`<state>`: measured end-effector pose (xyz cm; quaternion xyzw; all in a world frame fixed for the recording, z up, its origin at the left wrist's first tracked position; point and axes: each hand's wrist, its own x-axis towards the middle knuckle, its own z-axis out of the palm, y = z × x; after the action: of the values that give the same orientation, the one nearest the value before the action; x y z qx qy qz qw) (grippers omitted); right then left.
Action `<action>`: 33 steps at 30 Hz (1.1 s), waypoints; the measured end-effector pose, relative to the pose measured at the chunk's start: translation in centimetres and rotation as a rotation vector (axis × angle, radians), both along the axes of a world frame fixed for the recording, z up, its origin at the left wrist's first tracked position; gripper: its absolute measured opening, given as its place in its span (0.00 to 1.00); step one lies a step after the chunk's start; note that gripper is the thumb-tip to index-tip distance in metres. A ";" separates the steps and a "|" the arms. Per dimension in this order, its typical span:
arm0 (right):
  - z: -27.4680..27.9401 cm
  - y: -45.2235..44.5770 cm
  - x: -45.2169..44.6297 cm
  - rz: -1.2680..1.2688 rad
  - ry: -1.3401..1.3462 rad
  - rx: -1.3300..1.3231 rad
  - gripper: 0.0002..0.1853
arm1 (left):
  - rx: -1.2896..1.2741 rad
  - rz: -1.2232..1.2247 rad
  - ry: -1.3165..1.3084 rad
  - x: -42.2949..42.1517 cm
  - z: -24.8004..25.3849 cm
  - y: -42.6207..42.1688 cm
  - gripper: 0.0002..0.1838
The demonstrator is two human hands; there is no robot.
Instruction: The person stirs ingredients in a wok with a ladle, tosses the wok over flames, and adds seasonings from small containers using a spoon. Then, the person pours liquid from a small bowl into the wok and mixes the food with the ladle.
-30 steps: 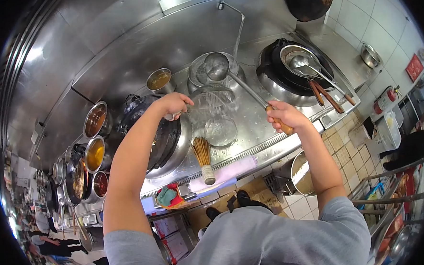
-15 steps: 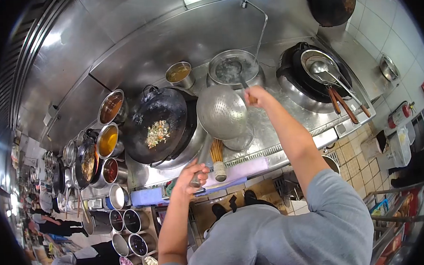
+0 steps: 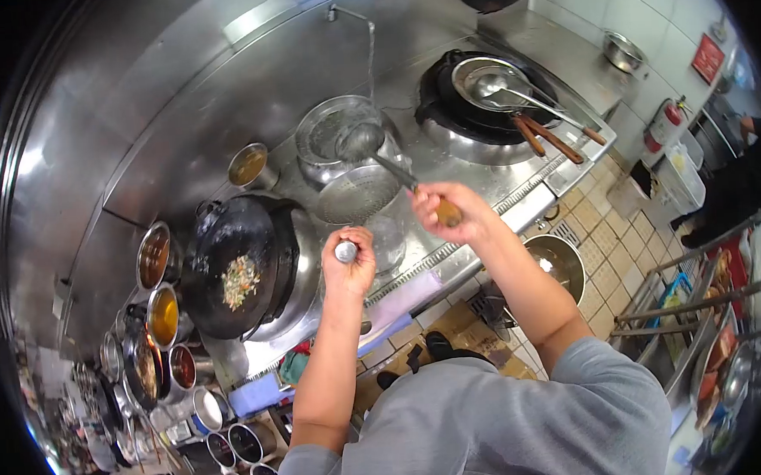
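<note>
My right hand (image 3: 455, 211) is closed round the wooden handle of a ladle (image 3: 361, 141), whose bowl is over the right part of a water pot (image 3: 300, 147). In my left hand (image 3: 348, 278) is the handle of a round perforated skimmer (image 3: 354, 195), its metal end showing at the fist. The skimmer's face is just in front of the pot, below the ladle. To the left, a black wok (image 3: 201, 264) holds chopped, light-coloured food (image 3: 241, 283) with orange bits.
A second wok (image 3: 434, 106) on the right bears a strainer and another ladle (image 3: 490, 85). Metal containers of sauces (image 3: 163, 316) line the left side. Behind the water pot, a thin tap (image 3: 373, 57) runs. Towels (image 3: 405, 296) lie along the front edge.
My right hand has drawn the ladle up from the pot's water and back toward me. The skimmer has tilted flatter, with my left hand raised nearer the right. The whole view has turned.
</note>
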<state>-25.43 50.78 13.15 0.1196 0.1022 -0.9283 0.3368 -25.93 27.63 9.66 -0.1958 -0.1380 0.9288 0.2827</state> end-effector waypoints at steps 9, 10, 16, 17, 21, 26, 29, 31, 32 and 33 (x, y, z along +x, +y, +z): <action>0.1 3.5 12.2 0.048 0.114 0.504 0.05 | -0.266 -0.141 0.103 -0.4 -1.8 1.2 0.04; -0.4 3.6 12.4 0.043 0.100 0.422 0.06 | -0.331 -0.217 0.114 -0.2 -2.1 1.2 0.04; -6.4 0.0 12.1 -0.094 0.121 0.580 0.15 | -0.462 -0.463 0.130 2.1 -2.0 -1.0 0.07; -7.3 -0.7 12.3 -0.101 0.188 0.866 0.20 | -0.578 -0.497 0.196 2.5 -1.8 -1.5 0.07; -8.5 0.3 15.4 0.048 0.491 1.695 0.34 | -1.058 -0.338 0.326 4.9 -0.3 -2.2 0.08; -11.5 0.8 18.0 0.069 0.781 1.822 0.37 | -1.183 -0.276 0.347 6.5 -0.4 -0.9 0.12; -11.8 1.3 17.5 0.146 0.839 1.853 0.37 | -1.127 -0.207 0.341 6.9 -0.6 -1.1 0.14; -12.6 0.7 17.7 0.073 0.894 1.887 0.36 | -1.150 -0.200 0.322 7.5 -0.3 -1.4 0.12; -13.0 0.4 17.6 -0.007 0.946 1.923 0.35 | -1.169 -0.196 0.307 7.7 -0.2 -1.5 0.11; -13.2 0.8 17.0 0.014 0.981 1.904 0.35 | -1.175 -0.164 0.285 8.0 -0.9 -1.7 0.11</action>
<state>-8.41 51.55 -0.04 -0.0535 0.9093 -0.4114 0.0324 -17.94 25.98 8.78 -0.2029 0.4524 0.8417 0.2138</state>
